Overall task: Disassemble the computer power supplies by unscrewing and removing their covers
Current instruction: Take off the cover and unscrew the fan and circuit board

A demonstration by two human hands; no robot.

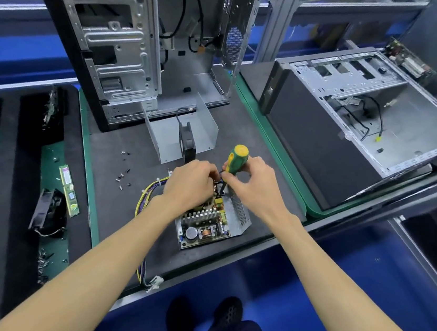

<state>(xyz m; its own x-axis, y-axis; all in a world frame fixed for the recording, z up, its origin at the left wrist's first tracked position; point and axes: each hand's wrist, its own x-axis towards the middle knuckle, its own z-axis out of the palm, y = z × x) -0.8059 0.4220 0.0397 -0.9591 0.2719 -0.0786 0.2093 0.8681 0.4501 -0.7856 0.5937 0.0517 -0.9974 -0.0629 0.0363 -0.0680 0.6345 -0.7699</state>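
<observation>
**Fingers at work inside an opened power supply**

Fingers of the right hand (255, 185) are curled round a green-and-yellow screwdriver (234, 160), whose shaft points down into the far end of the power supply (210, 221). Fingers of the left hand (189, 185) are bunched together over the same spot; they seem to pinch something small there, though the hand hides it and I cannot tell what.

That power supply lies on the near middle of the dark tabletop (252, 139), cover off, its circuit board, heat sink and coil exposed, with a perforated metal wall on its right side. A bundle of yellow and purple wires (140, 202) loops from its left side toward the near edge.

Farther off, loose screws (123, 174) are scattered to the left. Just beyond the hands lies the removed cover (170, 141), a bent grey sheet, with a black fan (187, 144) standing in it. Behind it stands an upright computer case (121, 53). To the right, another open case (366, 119) lies on its side.
</observation>
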